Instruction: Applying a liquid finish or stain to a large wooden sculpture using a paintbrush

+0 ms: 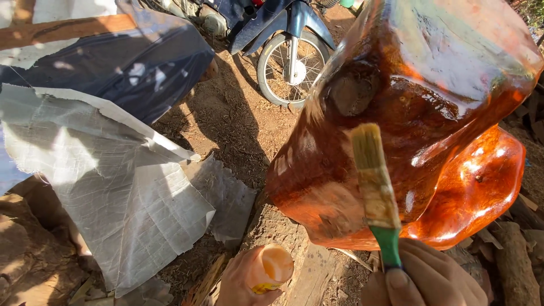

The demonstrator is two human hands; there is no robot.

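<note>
Brush (374,180) in right hand (428,276) — against glossy wood (413,113)

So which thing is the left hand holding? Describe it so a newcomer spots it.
Start at the big glossy orange-brown wood block. Below its lower left corner, the left hand grips a small orange container, the only smooth rounded object among bark and dirt.

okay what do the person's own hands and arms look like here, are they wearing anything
Both are bare: no gloves, rings, watch or sleeves show. Only the left hand and the right hand enter at the bottom edge, fingers and knuckles in sunlight, a short thumbnail on the right. The arms are out of view.
</note>
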